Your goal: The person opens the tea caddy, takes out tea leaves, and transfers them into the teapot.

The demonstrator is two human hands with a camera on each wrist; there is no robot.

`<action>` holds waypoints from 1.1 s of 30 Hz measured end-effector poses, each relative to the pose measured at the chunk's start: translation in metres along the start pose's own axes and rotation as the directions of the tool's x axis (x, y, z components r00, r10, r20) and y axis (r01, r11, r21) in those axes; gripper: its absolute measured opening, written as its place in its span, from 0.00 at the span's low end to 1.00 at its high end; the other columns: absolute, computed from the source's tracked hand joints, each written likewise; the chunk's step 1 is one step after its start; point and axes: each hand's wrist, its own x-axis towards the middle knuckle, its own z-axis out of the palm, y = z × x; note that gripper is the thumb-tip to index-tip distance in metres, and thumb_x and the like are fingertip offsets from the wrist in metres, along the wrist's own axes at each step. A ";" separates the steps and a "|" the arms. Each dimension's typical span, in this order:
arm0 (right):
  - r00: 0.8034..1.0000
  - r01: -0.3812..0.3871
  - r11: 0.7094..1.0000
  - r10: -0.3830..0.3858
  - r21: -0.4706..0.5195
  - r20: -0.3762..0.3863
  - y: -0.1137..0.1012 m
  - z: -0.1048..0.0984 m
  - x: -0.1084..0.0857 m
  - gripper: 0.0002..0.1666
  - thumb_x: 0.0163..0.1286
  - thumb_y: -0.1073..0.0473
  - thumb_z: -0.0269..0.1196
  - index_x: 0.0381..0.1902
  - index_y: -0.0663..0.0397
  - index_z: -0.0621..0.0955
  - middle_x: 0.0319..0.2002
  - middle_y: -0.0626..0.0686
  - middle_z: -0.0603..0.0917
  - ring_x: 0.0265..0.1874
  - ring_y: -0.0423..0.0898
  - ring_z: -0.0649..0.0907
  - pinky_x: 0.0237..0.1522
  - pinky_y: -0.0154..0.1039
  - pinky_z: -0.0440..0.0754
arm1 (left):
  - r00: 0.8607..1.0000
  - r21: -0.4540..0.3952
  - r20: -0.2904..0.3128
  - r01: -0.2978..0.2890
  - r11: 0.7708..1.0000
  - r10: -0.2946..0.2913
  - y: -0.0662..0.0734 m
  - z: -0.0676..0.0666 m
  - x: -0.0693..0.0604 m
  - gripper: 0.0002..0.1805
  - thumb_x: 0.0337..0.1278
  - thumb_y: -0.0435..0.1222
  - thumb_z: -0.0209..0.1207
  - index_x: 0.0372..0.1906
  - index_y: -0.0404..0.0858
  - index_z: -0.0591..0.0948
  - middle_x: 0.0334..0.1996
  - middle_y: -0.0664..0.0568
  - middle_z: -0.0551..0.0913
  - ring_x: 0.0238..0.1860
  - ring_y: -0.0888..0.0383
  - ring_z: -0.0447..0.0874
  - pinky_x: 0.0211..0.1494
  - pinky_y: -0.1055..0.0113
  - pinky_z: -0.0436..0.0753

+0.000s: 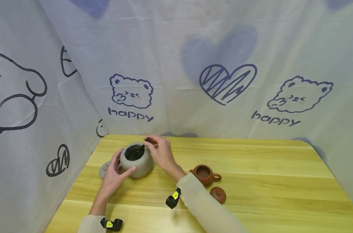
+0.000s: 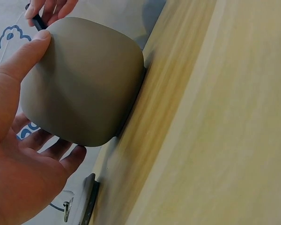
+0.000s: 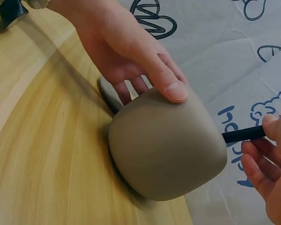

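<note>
A rounded grey jar (image 1: 141, 166) stands on the table with its wide mouth up, and its inside looks dark. My left hand (image 1: 115, 176) holds the jar from its left side, thumb on the near wall and fingers around the far side. At the jar's right rim my right hand (image 1: 162, 153) pinches the handle of a black spoon (image 1: 142, 147). The spoon slants down into the jar's mouth; its lower end is hard to make out against the dark inside. In the right wrist view the spoon's handle (image 3: 243, 134) sticks out past the rim between thumb and fingers.
Left of the jar, partly behind my left hand, lies a grey lid (image 1: 103, 171) with a metal ring. A brown clay teapot (image 1: 207, 178) without its lid stands beside my right forearm. Its round lid (image 1: 218, 194) lies nearer me. Printed cloth (image 1: 170, 97) hangs behind the wooden table (image 1: 266, 181).
</note>
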 end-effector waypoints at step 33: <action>0.988 0.004 0.986 0.021 -0.166 0.151 0.005 0.011 0.002 0.04 0.72 0.61 0.69 0.36 0.52 0.89 0.34 0.47 0.88 0.31 0.38 0.81 0.36 0.29 0.81 | 1.000 -0.020 0.000 -0.003 1.000 0.003 -0.003 0.001 0.000 0.53 0.62 0.37 0.72 0.83 0.42 0.51 0.80 0.44 0.54 0.79 0.43 0.52 0.78 0.40 0.59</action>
